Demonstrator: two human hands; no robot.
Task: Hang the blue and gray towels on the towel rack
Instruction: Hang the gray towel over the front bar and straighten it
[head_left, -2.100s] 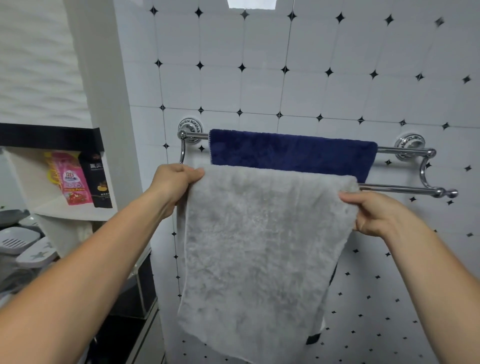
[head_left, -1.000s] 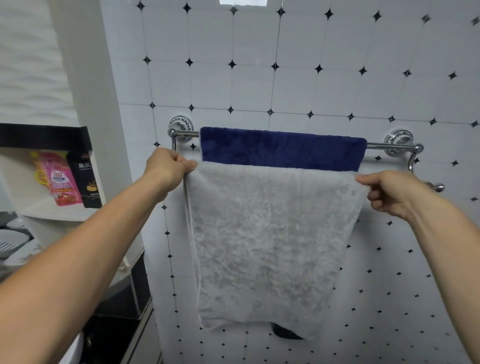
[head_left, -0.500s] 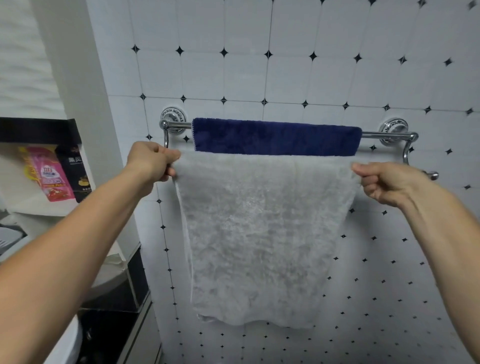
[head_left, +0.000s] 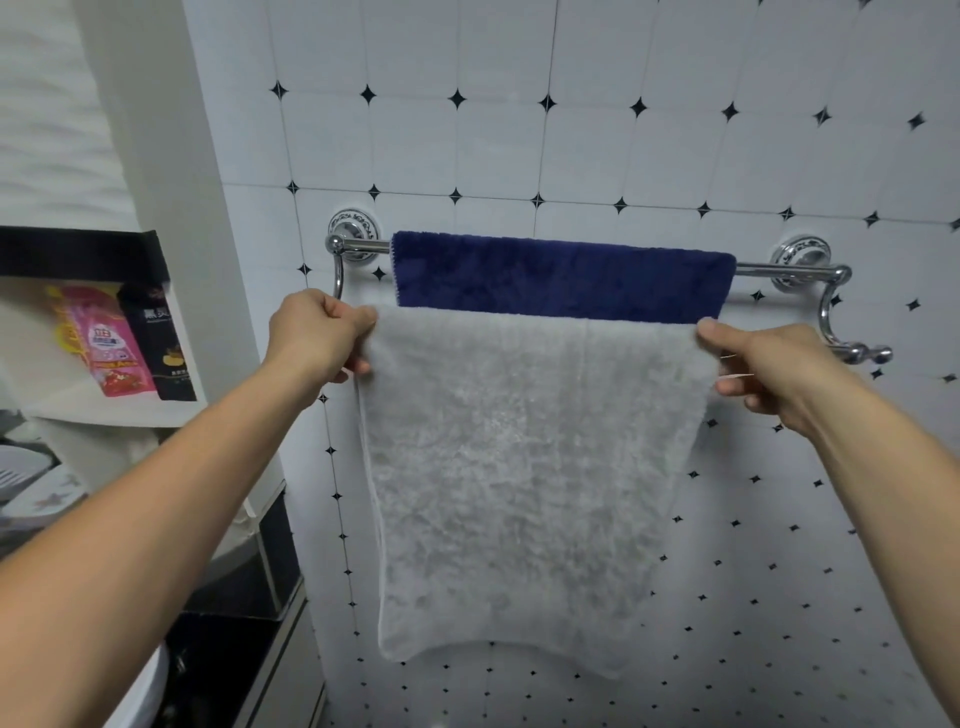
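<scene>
Gray towel draped over front bar of rack, both hands pinching its top corners.

Gray towel (head_left: 524, 467) hangs flat from the front bar of the towel rack (head_left: 831, 312); blue towel (head_left: 561, 278) lies over the rear bar, just behind. Left hand (head_left: 317, 332) closed on the left corner, right hand (head_left: 763, 364) on the right. Pink packet (head_left: 106, 340) on a shelf, left.

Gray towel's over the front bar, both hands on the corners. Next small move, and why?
Probably let go with both hands. The gray towel already drapes over the front bar of the towel rack, top edge level, hanging flat in front of the blue towel. The left hand and right hand only pinch its top corners.
</scene>
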